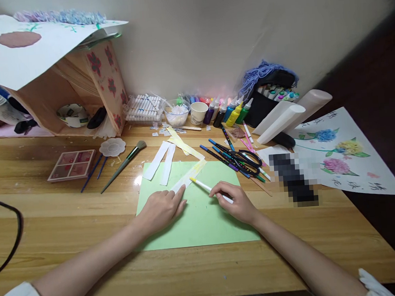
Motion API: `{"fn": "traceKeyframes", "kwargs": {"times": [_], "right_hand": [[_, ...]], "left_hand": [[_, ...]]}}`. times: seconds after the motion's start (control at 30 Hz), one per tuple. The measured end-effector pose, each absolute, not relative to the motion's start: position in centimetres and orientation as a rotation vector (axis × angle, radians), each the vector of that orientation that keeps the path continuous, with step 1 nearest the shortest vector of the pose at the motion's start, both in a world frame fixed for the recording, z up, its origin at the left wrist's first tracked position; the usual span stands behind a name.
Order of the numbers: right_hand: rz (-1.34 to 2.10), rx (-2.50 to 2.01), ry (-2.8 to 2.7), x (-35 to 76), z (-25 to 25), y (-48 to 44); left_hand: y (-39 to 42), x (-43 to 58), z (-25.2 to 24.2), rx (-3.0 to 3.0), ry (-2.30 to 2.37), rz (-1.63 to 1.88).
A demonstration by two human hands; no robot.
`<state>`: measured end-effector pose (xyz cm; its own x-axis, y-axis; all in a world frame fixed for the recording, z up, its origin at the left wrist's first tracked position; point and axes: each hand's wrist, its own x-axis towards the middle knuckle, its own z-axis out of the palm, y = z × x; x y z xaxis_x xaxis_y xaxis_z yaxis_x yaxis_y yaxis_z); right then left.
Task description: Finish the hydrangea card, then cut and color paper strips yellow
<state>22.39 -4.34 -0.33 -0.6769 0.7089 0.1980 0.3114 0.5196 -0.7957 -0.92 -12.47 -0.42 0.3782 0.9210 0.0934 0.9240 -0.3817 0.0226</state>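
My right hand grips a white marker with a yellow tip. The tip rests at the edge of a paper strip that is white at its near end and streaked yellow toward its far end. My left hand lies on a light green sheet, its index finger stretched out and pressing the strip's near end. Two white strips lie beyond the left hand, overlapping the sheet's far edge. Past them, pale yellow strips cross each other on the wood.
Right of the sheet lie black-handled scissors among several pens. Paint bottles, a paper cup and a marker case line the wall. Leftward are a makeup brush, a palette and a decorated box.
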Motion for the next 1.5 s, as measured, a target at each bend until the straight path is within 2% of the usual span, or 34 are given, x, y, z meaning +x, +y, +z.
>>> {"fn": "traceKeyframes", "kwargs": {"times": [0.2, 0.33, 0.77, 1.1, 1.5], "right_hand": [[0.999, -1.009, -2.159, 22.3, -0.47, -4.04], [1.054, -0.855, -2.276, 22.2, -0.49, -4.16], [1.007, -1.041, -2.16, 22.1, -0.48, -4.03], [1.063, -0.904, -2.273, 21.64, -0.03, -4.17], [1.015, -1.021, -2.193, 21.44, -0.03, -4.07]], "left_hand": [[-12.26, -0.93, -0.12, -2.594, -1.726, -0.127], [-12.24, -0.94, -0.04, -2.608, -1.745, -0.141], [-12.18, -1.05, -0.24, -2.616, -1.741, -0.151], [-12.21, -0.98, -0.02, -2.632, -1.77, -0.166], [-12.2, -0.95, -0.02, -2.627, -1.76, -0.134]]}}
